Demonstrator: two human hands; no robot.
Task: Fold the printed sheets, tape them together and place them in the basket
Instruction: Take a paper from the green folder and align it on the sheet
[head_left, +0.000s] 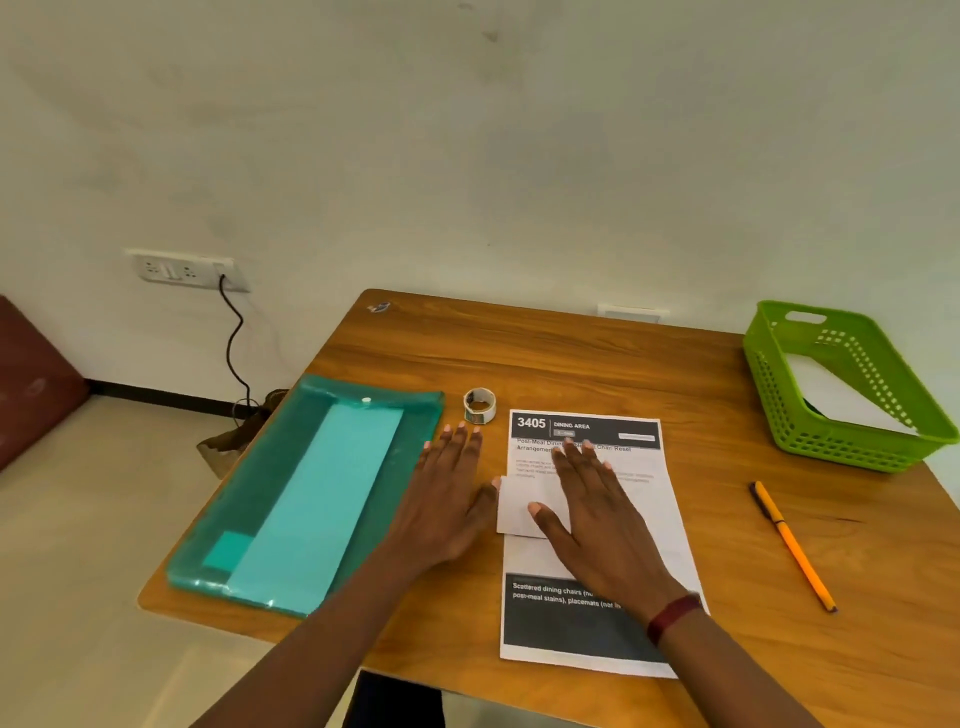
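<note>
Running near-to-far, printed sheet (561, 623), header far, right hand (597, 512) atop.

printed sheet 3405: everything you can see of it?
The printed sheet is white paper, unfolded, flat on the wooden table, long side running away from the person. A dark header band reads "3405 DINING AREA"; a dark block with white text fills its near end. The right hand rests flat on it, fingers straight, partly covering a small white paper piece at its left edge. The tape roll sits off its far left corner, apart.
</note>
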